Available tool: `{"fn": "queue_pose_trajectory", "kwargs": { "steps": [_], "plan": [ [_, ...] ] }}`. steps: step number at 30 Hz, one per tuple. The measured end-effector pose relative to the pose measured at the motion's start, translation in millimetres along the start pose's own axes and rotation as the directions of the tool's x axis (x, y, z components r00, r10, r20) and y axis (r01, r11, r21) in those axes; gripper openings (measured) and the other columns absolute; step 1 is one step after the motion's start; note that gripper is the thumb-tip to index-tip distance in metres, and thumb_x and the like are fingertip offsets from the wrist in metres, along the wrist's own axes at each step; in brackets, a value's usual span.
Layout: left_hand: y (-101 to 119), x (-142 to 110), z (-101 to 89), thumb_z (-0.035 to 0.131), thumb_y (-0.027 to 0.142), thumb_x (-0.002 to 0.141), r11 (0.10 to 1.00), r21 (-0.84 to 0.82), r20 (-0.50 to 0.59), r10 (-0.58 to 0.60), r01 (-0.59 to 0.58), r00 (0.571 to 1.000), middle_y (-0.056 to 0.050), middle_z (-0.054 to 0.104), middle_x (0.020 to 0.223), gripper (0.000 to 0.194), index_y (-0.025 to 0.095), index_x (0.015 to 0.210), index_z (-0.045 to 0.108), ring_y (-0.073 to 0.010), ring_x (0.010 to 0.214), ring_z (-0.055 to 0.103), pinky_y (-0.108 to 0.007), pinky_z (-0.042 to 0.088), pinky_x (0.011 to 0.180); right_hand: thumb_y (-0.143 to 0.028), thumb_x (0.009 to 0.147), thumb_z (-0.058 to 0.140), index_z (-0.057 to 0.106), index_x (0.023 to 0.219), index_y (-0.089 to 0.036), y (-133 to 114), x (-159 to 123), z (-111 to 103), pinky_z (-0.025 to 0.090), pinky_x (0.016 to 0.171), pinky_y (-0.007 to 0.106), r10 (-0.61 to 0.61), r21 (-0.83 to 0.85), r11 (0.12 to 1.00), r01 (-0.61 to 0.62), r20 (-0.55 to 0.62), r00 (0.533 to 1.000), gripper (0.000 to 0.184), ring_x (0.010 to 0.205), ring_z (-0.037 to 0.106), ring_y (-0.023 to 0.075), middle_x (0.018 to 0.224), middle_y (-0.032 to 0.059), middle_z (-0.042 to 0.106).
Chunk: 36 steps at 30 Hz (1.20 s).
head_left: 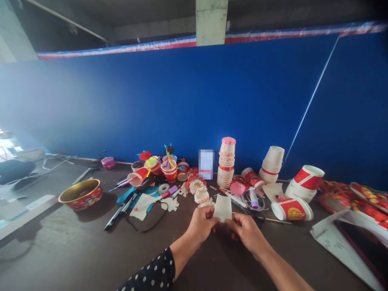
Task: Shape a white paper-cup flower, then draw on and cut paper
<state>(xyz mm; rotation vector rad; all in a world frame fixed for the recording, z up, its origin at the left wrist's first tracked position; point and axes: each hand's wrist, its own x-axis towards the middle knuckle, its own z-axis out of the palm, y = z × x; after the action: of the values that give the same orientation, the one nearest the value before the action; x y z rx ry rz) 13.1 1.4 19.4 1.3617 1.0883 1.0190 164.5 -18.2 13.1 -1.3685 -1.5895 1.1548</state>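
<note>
A small pale piece of paper (223, 208) is held up over the front of the table between both hands. My left hand (202, 220) pinches its left edge near the bottom, thumb in front. At its lower right corner, my right hand (242, 230) has thumb and fingers closed on the same sheet. Just beyond the paper lie cut and curled paper cup pieces (200, 194) in white and red. A pink scalloped paper piece (237, 188) and a purple-labelled glue stick (253, 198) are to the right, next to a tall stack of paper cups (226, 169).
At the left stands a red and gold bowl (81, 196). Decorated cups (169, 169), pens and paper scraps crowd the middle left. More red and white cups (292, 209) lie at right, by a white tray (339, 242) holding a dark tablet-like object. A blue partition (169, 101) rises behind.
</note>
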Motion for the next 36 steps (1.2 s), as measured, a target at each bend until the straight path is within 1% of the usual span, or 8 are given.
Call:
{"fn": "queue_pose_trajectory", "kwargs": {
  "steps": [7, 13, 19, 25, 28, 31, 33, 36],
  "plan": [
    [8, -5, 6.1, 0.051, 0.011, 0.059, 0.992, -0.017, -0.052, -0.124, 0.124, 0.991, 0.002, 0.055, 0.045, 0.002, 0.013, 0.058, 0.049, -0.0047, 0.029, 0.036, -0.017, 0.023, 0.032, -0.047, 0.078, 0.038, 0.046, 0.054, -0.018, -1, 1, 0, 0.032, 0.038, 0.018, 0.008, -0.220, 0.975, -0.024, -0.072, 0.997, 0.039, 0.036, 0.049, 0.0094, 0.045, -0.0012, 0.054],
    [12, -9, 8.6, 0.045, 0.012, 0.062, 0.977, -0.072, -0.021, -0.200, 0.198, 0.980, 0.000, 0.057, 0.045, 0.002, 0.014, 0.062, 0.046, -0.0063, 0.027, 0.040, -0.016, 0.020, 0.029, -0.045, 0.080, 0.037, 0.047, 0.055, -0.020, 0, 2, -1, 0.033, 0.039, 0.020, -0.026, -0.324, 0.946, -0.007, -0.097, 0.995, 0.036, 0.035, 0.050, 0.0111, 0.042, -0.0016, 0.053],
    [7, -8, 9.7, 0.046, 0.014, 0.061, 0.979, -0.089, -0.009, -0.184, 0.183, 0.983, 0.000, 0.056, 0.044, 0.004, 0.015, 0.064, 0.045, -0.0063, 0.026, 0.040, -0.015, 0.019, 0.028, -0.043, 0.081, 0.037, 0.045, 0.052, -0.020, -2, 1, -1, 0.032, 0.042, 0.022, -0.070, -0.397, 0.918, 0.011, -0.136, 0.988, 0.037, 0.035, 0.046, 0.0116, 0.037, -0.0028, 0.048],
    [6, -5, 2.6, 0.053, 0.025, 0.062, 0.990, -0.060, 0.061, -0.121, 0.125, 0.991, 0.002, 0.053, 0.042, 0.013, 0.016, 0.059, 0.044, -0.0090, 0.032, 0.047, -0.015, 0.021, 0.030, -0.041, 0.082, 0.036, 0.039, 0.051, -0.021, -7, -3, -15, 0.030, 0.045, 0.021, -0.246, -0.501, 0.849, 0.167, -0.095, 0.965, 0.037, 0.045, 0.047, 0.0116, 0.043, -0.0032, 0.048],
    [4, -2, -1.4, 0.055, 0.027, 0.063, 0.997, 0.021, 0.033, -0.081, 0.080, 0.996, 0.004, 0.048, 0.039, 0.019, 0.014, 0.051, 0.046, -0.0060, 0.031, 0.042, -0.016, 0.020, 0.032, -0.044, 0.083, 0.034, 0.041, 0.053, -0.021, -7, -3, -18, 0.031, 0.045, 0.021, -0.213, -0.483, 0.862, 0.155, -0.067, 0.975, 0.038, 0.043, 0.048, 0.0121, 0.043, -0.0032, 0.049],
    [3, 0, -2.8, 0.056, 0.022, 0.062, 0.995, 0.055, -0.003, -0.081, 0.081, 0.997, 0.004, 0.047, 0.037, 0.017, 0.013, 0.049, 0.048, -0.0047, 0.031, 0.038, -0.016, 0.022, 0.034, -0.048, 0.083, 0.033, 0.045, 0.056, -0.021, -4, -1, -21, 0.033, 0.047, 0.023, -0.173, -0.503, 0.861, 0.077, -0.148, 0.974, 0.040, 0.044, 0.052, 0.0140, 0.045, -0.0014, 0.053],
    [5, 0, -2.9, 0.057, 0.019, 0.061, 0.995, 0.021, -0.047, -0.095, 0.096, 0.994, 0.003, 0.049, 0.038, 0.013, 0.013, 0.051, 0.051, -0.0051, 0.032, 0.038, -0.017, 0.022, 0.034, -0.047, 0.083, 0.034, 0.048, 0.061, -0.021, -2, 0, -25, 0.034, 0.049, 0.024, -0.208, -0.603, 0.798, 0.013, -0.254, 0.944, 0.037, 0.051, 0.056, 0.0163, 0.052, 0.0012, 0.058],
    [7, -1, -3.7, 0.057, 0.017, 0.060, 0.991, -0.068, -0.097, -0.124, 0.118, 0.988, 0.001, 0.052, 0.040, 0.009, 0.010, 0.055, 0.056, -0.0057, 0.033, 0.040, -0.017, 0.023, 0.034, -0.037, 0.084, 0.037, 0.052, 0.071, -0.021, -1, -1, -35, 0.033, 0.051, 0.026, -0.272, -0.775, 0.621, -0.117, -0.353, 0.895, 0.025, 0.061, 0.059, 0.0193, 0.064, 0.0036, 0.063]
  ]
}}
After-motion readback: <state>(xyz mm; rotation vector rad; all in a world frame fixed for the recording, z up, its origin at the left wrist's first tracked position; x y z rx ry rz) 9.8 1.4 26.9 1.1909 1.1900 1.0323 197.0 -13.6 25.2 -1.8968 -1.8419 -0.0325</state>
